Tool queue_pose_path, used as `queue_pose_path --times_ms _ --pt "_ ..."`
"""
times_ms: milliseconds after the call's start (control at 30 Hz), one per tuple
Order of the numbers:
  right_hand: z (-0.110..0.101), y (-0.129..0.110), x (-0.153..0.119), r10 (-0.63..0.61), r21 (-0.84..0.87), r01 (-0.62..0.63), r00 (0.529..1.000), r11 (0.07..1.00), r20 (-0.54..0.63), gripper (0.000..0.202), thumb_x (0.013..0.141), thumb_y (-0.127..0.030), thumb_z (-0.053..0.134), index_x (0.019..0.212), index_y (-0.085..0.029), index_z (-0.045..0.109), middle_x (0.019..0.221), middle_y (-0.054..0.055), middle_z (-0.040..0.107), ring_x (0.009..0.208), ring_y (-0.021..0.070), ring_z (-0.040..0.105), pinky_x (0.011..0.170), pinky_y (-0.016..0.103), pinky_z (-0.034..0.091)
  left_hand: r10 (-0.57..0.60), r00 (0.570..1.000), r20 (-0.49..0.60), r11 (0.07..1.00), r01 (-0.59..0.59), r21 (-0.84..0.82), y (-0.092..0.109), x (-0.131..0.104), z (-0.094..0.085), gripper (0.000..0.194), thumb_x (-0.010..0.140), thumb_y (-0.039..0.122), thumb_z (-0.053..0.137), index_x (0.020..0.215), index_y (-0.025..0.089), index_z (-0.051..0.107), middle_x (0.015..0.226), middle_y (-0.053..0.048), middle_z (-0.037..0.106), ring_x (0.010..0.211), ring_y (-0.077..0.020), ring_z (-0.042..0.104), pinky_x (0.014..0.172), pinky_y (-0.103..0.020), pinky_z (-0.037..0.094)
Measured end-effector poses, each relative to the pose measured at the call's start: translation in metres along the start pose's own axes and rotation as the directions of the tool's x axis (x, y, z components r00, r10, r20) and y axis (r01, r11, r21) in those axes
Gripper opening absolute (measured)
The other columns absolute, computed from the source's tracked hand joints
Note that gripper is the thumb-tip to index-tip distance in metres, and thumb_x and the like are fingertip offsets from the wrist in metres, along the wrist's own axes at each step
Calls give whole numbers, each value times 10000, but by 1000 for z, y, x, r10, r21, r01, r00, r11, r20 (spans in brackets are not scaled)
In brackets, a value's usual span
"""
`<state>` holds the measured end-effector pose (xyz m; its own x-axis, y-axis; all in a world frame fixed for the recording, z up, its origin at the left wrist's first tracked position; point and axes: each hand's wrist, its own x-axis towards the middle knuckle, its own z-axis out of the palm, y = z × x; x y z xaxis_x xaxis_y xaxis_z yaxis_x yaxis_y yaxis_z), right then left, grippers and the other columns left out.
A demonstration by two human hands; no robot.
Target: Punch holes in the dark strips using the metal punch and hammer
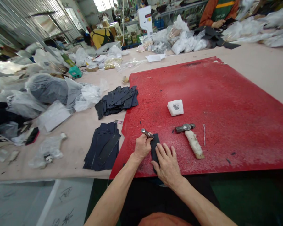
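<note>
My left hand (143, 147) is closed around a small metal punch (148, 134), brownish with a bright end, at the far end of a dark strip (154, 145). The punch's lower end is hard to make out. My right hand (167, 163) lies on the strip with its fingers stretched out, pressing it against the red mat (217, 103). To the right lies a hammer (193, 142) with a white-wrapped handle, and beside it a thin metal rod (204, 135) with a looped end. A white block (175, 107) with a grey patch on top sits farther back.
Left of the mat are a neat stack of dark strips (102, 147) and a loose heap of dark pieces (119, 99). Plastic bags (47, 88) crowd the left side. Across the table, a person in orange sleeves (217, 15) handles something dark; another in yellow (101, 37) bends over.
</note>
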<state>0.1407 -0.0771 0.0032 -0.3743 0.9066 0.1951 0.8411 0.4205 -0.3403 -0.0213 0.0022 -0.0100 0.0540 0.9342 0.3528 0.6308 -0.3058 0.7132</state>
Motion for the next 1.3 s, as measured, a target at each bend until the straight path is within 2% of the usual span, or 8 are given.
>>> queue_pose_path --times_ms 300,500,600,767,900,1000,1133,1300 --pt "-13 4 2 -4 97 4 1000 995 3 450 913 -351 498 1325 -177 550 1417 114 506 1306 321 399 1109 539 228 -10 1000 17 991 8 131 1 -2 5 175 868 134 499 953 204 635 916 -58 726 871 -194 699 817 -294 546" --pt "-65 65 17 200 -15 -207 959 978 -199 398 917 -361 497 1245 -144 559 1260 167 563 1147 309 506 939 450 412 -16 997 69 991 7 135 5 1 5 143 857 133 520 939 200 617 876 -51 710 827 -193 693 782 -289 537" --pt "-75 100 18 364 -236 -373 928 898 -81 460 859 -452 583 1178 -121 555 1097 183 588 993 327 562 780 422 452 -17 997 79 992 7 123 9 2 3 149 853 117 518 933 199 613 872 -48 708 824 -195 690 769 -291 532" --pt "-69 125 14 438 -323 -395 896 860 72 414 868 -466 571 1091 -118 548 950 143 589 841 278 604 677 362 444 -45 995 87 996 38 76 11 3 0 160 845 99 522 926 198 618 865 -49 713 831 -198 692 758 -286 529" --pt "-75 95 15 277 -306 -287 958 908 -77 504 865 -390 581 1267 -99 494 1217 230 554 1089 361 539 849 468 433 -58 993 102 998 54 43 10 4 -2 158 847 101 521 917 199 624 871 -50 718 832 -198 694 756 -285 528" --pt "-67 46 10 20 -119 -26 998 993 -54 634 866 -444 570 1392 -122 421 1412 210 451 1298 356 399 1035 511 325 -51 990 129 998 48 33 9 7 -4 154 851 107 521 914 198 627 861 -47 715 813 -192 690 747 -280 525" --pt "-29 -7 -7 -293 78 283 939 956 178 842 765 -583 650 1457 -190 374 1525 148 348 1407 371 253 1127 578 175 -4 980 198 1000 -2 29 8 13 -10 144 842 116 550 910 207 638 819 -23 703 770 -171 672 731 -263 515" --pt "-1 -11 -17 -312 54 308 926 950 211 683 860 -453 614 1454 -205 385 1558 93 309 1446 327 188 1162 552 149 36 975 219 998 -45 33 6 14 -12 138 851 122 545 906 203 643 803 -18 695 757 -161 666 735 -256 513"
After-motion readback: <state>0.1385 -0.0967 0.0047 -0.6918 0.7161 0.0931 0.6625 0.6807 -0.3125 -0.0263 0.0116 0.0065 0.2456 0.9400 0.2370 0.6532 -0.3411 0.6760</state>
